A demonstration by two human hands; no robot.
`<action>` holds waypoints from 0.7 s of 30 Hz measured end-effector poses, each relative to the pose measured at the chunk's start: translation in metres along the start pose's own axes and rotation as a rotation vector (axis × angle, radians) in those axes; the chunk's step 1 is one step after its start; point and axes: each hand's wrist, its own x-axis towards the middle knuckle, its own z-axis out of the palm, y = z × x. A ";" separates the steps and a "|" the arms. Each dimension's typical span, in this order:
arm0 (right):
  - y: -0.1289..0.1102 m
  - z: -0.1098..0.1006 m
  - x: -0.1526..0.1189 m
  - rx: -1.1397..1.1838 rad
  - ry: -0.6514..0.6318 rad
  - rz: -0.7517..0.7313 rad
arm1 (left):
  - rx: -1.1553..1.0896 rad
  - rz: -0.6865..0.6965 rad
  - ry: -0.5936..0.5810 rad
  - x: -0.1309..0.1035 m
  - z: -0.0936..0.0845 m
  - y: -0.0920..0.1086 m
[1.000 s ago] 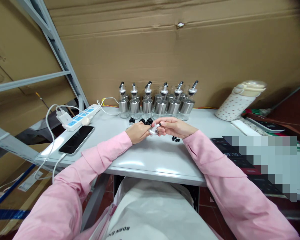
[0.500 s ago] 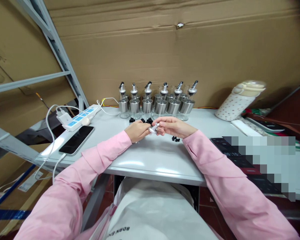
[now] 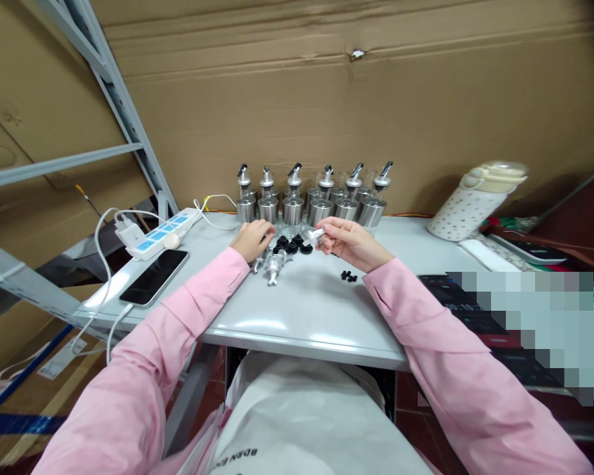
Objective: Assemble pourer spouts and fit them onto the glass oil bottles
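We had the right hand point(image 3: 349, 241) pinched on a small metal pourer spout point(image 3: 317, 233), raised just above the table point(image 3: 301, 310) in front of the bottle row point(image 3: 309, 201). The left hand point(image 3: 251, 239) lay curled near the black stoppers point(image 3: 292, 245); we could not tell whether it gripped anything. Loose spouts point(image 3: 273, 265) lay just beside it. Best to keep the spout steady in the fingertips and pick one stopper cleanly. Against the earlier frame, both hands had met at the spout; the left had since pulled away to the stoppers, exposing the loose spouts.
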 end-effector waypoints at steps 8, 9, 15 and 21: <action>0.000 0.000 0.001 0.005 0.045 0.002 | 0.037 0.068 -0.166 -0.001 0.005 0.012; 0.000 0.000 0.001 0.003 0.044 0.003 | 0.035 0.063 -0.169 -0.001 0.005 0.012; 0.001 -0.001 0.001 0.028 0.060 0.010 | 0.019 0.051 -0.160 -0.001 0.004 0.010; 0.001 -0.001 0.002 0.030 0.080 0.019 | 0.055 0.075 -0.196 -0.002 0.005 0.010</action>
